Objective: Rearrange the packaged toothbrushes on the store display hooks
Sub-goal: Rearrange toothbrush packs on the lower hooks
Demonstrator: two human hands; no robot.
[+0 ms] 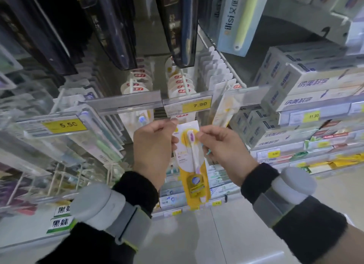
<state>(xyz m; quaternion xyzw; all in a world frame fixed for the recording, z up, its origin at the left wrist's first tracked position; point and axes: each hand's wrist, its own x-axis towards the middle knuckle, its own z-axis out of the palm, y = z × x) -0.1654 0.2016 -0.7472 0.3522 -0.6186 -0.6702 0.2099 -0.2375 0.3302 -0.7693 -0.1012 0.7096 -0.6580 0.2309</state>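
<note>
Toothbrush pack [192, 161] pinched at top by left hand [152, 145] & right hand [222, 143], prob. lining its hole w/ hook [184, 82] above.

I see a store display rack [126, 104] with white hooks [131, 87] carrying rows of carded toothbrush packs [182, 86]. Clear price rails front the hooks; yellow tags read 5.50 [66, 124] and 7.90 [197, 105]. To the right, a shelf [325, 109] bears stacked white toothpaste boxes [307, 82].
</note>
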